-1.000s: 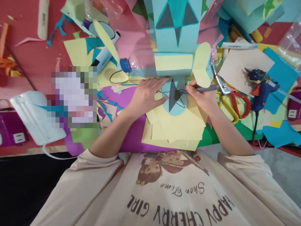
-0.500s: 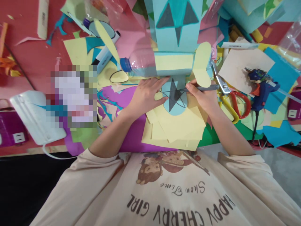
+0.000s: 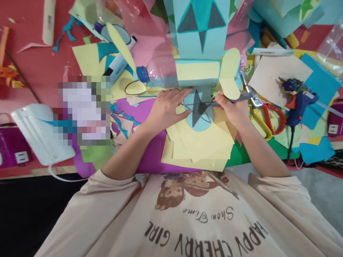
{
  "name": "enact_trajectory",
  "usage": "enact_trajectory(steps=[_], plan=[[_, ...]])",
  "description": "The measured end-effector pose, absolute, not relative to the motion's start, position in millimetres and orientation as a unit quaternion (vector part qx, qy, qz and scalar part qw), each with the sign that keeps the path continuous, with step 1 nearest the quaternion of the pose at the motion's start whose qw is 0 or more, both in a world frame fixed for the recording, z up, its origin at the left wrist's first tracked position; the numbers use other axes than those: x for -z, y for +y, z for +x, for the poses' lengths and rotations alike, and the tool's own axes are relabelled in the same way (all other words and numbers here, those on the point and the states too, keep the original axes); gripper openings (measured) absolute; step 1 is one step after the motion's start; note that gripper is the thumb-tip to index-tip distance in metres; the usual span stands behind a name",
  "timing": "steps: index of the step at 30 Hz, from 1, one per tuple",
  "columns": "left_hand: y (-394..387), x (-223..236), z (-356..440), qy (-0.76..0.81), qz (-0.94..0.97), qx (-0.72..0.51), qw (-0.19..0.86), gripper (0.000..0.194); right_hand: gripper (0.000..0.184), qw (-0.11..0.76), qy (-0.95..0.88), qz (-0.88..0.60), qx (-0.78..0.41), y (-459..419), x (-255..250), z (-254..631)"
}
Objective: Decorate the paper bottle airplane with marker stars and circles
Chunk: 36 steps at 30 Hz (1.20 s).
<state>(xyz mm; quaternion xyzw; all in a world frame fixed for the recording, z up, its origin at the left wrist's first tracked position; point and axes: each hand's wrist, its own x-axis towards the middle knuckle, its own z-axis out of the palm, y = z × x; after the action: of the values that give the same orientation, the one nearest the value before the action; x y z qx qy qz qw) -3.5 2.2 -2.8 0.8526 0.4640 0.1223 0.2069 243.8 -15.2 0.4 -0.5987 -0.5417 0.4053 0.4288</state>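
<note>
My left hand (image 3: pixel 166 111) lies flat with its fingers apart, the fingertips and thumb on the edge of a light blue paper piece (image 3: pixel 199 127) with a rounded lower end. A black-outlined star (image 3: pixel 198 107) is drawn on it, its middle filled dark. Between the fingers and thumb of my right hand (image 3: pixel 233 111) is a grey marker (image 3: pixel 245 96), pointed left at the star's right side; whether its tip touches the paper I cannot tell. Beneath lie stacked pale yellow sheets (image 3: pixel 203 150). Just beyond my hands lies a paper-wrapped plastic bottle (image 3: pixel 160 73).
Scissors (image 3: pixel 257 100) with red and yellow handles lie right of my right hand, beside a blue glue gun (image 3: pixel 297 109). A white case (image 3: pixel 43 134) and a blurred-out patch (image 3: pixel 83 110) are on the left. Paper scraps and a capped marker (image 3: pixel 122 60) surround the bottle.
My right hand has shifted slightly right with the marker, whose tip sits a little farther from the star's middle. My left hand and the paper stay put.
</note>
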Motion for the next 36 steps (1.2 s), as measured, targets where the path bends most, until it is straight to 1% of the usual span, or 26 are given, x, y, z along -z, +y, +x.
enact_trajectory(steps=[3,7,9,12,15,18,22,25,31,36], plan=[[1.5,2.3,-3.1,0.464,0.854,-0.122,0.202,0.057,0.023,0.417,-0.542,-0.603,-0.411,-15.2,-1.6,243.0],[1.5,0.2,-2.7,0.465,0.855,-0.11,0.2,0.058,0.032,0.389,-0.556,-0.612,-0.405,-16.4,-3.4,241.6],[2.1,-1.1,-2.8,0.464,0.856,-0.098,0.206,0.059,0.033,0.397,-0.566,-0.601,-0.399,-17.3,-3.3,241.0],[2.6,-3.2,-2.8,0.465,0.854,-0.086,0.215,0.059,0.033,0.433,-0.559,-0.595,-0.38,-17.9,-2.5,241.5],[2.4,-5.0,-2.6,0.468,0.853,-0.085,0.215,0.058,0.03,0.459,-0.53,-0.604,-0.379,-17.0,-3.3,243.3],[1.7,-5.9,-2.7,0.468,0.852,-0.084,0.217,0.058,0.025,0.461,-0.522,-0.594,-0.402,-16.7,-5.9,245.1],[1.2,-5.1,-3.3,0.468,0.852,-0.086,0.217,0.057,0.028,0.465,-0.518,-0.575,-0.43,-22.4,-9.4,247.7],[1.3,-4.5,-3.3,0.468,0.853,-0.086,0.215,0.057,0.029,0.451,-0.526,-0.575,-0.435,-30.7,-11.1,250.5],[1.6,-5.0,-2.3,0.47,0.853,-0.083,0.212,0.059,0.016,0.422,-0.527,-0.594,-0.437,-37.2,-13.0,248.2],[2.1,-3.5,-2.2,0.469,0.854,-0.082,0.209,0.058,0.013,0.4,-0.55,-0.59,-0.436,-32.2,-12.0,243.6]])
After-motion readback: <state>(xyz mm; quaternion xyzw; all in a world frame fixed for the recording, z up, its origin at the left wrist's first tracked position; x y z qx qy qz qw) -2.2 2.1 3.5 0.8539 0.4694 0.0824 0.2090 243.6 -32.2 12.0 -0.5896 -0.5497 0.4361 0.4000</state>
